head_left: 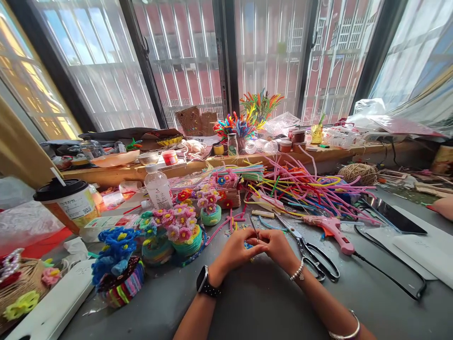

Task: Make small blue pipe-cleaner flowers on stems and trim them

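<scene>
My left hand (235, 251) and my right hand (280, 246) meet fingertip to fingertip just above the grey table. Fingers of my left hand are closed round a small blue pipe cleaner piece (248, 245), mostly hidden by the fingers. A thin dark strip (253, 224) sticks up between the hands; its kind cannot be made out. My right hand is closed in a pinch, its grip partly hidden. Beside it lie large black-handled scissors (305, 248), blades pointing away. A pink glue gun (331, 230) rests farther right.
Pipe cleaners (300, 184) are heaped behind the hands. Pots of fuzzy flowers (182, 224) and a blue flower pot (118, 264) stand left, near a water bottle (157, 188) and a drink cup (69, 203). A phone (394, 215) and black cable (389, 271) lie right, where another person's hand (445, 208) shows.
</scene>
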{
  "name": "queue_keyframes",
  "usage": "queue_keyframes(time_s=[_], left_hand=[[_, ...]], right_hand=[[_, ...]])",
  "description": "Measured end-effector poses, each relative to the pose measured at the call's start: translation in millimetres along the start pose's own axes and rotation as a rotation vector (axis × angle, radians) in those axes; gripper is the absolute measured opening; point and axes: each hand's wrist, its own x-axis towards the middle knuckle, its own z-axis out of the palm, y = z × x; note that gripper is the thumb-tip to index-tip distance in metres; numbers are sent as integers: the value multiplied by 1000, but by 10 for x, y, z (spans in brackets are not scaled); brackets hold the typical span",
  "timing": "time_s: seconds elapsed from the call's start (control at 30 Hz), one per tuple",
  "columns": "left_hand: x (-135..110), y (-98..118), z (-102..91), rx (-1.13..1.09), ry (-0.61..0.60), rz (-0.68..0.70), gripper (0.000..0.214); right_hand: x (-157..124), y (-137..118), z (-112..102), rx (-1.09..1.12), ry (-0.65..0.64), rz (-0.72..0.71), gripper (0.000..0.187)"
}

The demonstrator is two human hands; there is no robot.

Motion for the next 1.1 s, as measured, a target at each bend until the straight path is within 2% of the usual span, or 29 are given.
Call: queue_keyframes(time_s=[0.2,0.3,0.47,0.67,0.83,0.97,1.03,1.1], left_hand=[[-11,-56,-76,-100,58,-48,34],[-27,-143,-96,-88,129,-82,39],[-32,-238,-112,117,248,-113,46],[-29,-230,-127,387,368,-186,37],[-65,-263,-115,559,387,-321,34],[-66,-270,-107,589,376,-360,30],[-59,-259,-107,592,352,-386,30],[-51,-246,-106,591,337,-408,30]], right_hand=[[8,-25,-30,211,-121,100,27],[10,-32,-69,214,-71,92,27],[16,-27,-119,176,50,93,29],[17,20,-91,65,83,59,28],[48,44,-90,25,108,76,30],[115,-7,-212,8,122,79,27],[187,-35,-319,-79,141,47,26],[303,-47,-432,-257,146,-5,24]])
